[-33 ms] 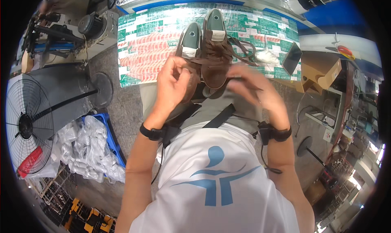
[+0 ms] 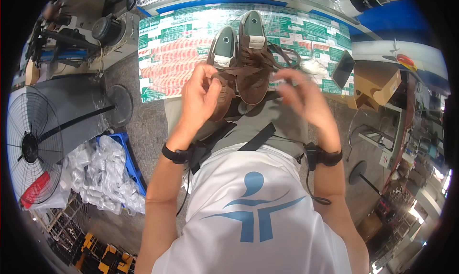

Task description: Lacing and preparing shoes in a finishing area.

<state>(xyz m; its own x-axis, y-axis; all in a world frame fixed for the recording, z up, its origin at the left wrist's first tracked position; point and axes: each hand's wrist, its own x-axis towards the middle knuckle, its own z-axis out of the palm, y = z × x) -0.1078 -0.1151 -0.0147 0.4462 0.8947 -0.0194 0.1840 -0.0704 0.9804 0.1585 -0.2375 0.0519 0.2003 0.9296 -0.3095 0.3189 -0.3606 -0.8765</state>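
Change since the earlier frame: right hand (image 2: 301,94) was down on the shoes with the left, now it's lifted clear and swung out to the right, fingers spread and loose, motion-blurred, holding nothing I can make out. Left hand (image 2: 203,94) hasn't moved off: fingers pinched closed on the brown lace (image 2: 241,70) over the left shoe (image 2: 222,63). Reads as lacing work mid-pull, one end drawn, not finished; lace loops still lie slack beside the right shoe (image 2: 253,58). Both brown shoes sit side by side at the near edge of the bench (image 2: 162,58), heels with green-grey collars pointing away, toes toward the person. Bench top is covered by a printed sheet: green-and-white label blocks along the edges, red-and-white panels in the middle. Dark phone (image 2: 343,68) lies at the right edge. Open brown cardboard box (image 2: 377,85) stands just off the bench's right corner. Clear plastic bags (image 2: 103,173) heaped on the floor, left.
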